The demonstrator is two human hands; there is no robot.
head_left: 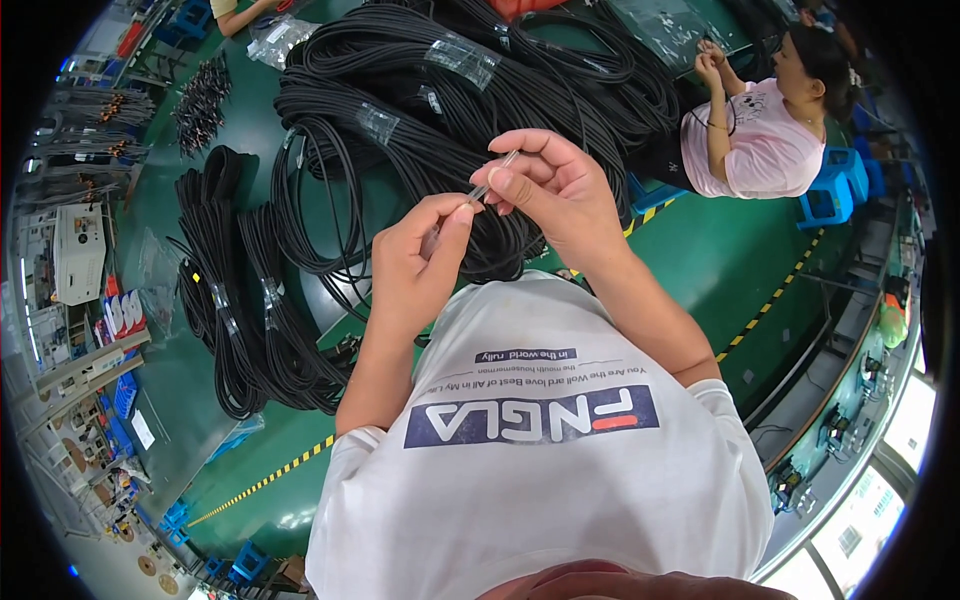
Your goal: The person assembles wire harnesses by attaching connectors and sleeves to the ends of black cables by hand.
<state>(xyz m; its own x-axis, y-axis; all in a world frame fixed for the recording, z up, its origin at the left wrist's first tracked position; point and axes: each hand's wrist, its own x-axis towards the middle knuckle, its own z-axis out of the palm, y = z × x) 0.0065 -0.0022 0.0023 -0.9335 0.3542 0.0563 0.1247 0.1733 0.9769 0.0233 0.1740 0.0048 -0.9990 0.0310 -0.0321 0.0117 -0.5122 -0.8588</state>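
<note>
Both my hands meet in front of my chest, above the near edge of a big pile of coiled black cables [400, 150]. Between them is a thin, clear tube-like piece [481, 191], slanting up to the right; its exact kind is too small to make out. My left hand [425, 250] pinches its lower end between thumb and forefinger. My right hand [555, 190] pinches the upper part with thumb and forefinger, the other fingers loosely curled. Clear wrap [464, 60] binds some of the cable coils below.
Bundled black cables [225, 300] lie on the green table [200, 410] to the left, near a heap of short cable ends [202, 105]. A co-worker in a pink shirt [750, 140] works at the far right, beside blue stools [832, 190]. Another person's arm [240, 15] shows at the top.
</note>
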